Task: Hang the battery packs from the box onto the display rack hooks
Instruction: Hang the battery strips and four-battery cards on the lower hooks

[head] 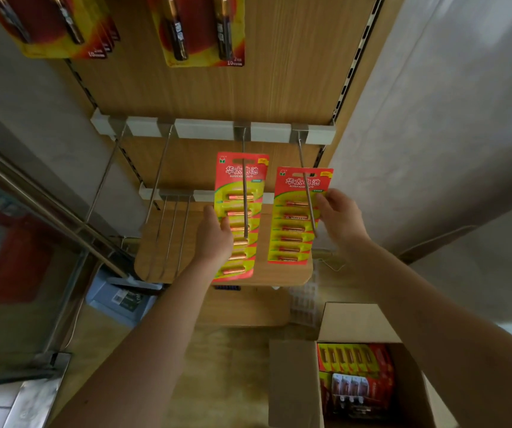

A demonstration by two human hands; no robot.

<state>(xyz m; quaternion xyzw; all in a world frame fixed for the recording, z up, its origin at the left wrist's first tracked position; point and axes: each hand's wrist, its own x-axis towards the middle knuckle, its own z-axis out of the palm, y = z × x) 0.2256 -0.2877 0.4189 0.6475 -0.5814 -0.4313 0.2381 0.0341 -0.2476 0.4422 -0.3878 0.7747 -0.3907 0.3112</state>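
Two red and yellow battery packs hang on the rack's metal hooks. My left hand grips the left edge of the left battery pack, which sits on the third hook. My right hand holds the right edge of the right battery pack, threaded on the fourth hook. An open cardboard box at the lower right holds more battery packs.
Two bare hooks stick out to the left on the same white rail. Larger battery packs hang above. Several thin hooks and a wooden shelf lie below. A glass cabinet stands at the left.
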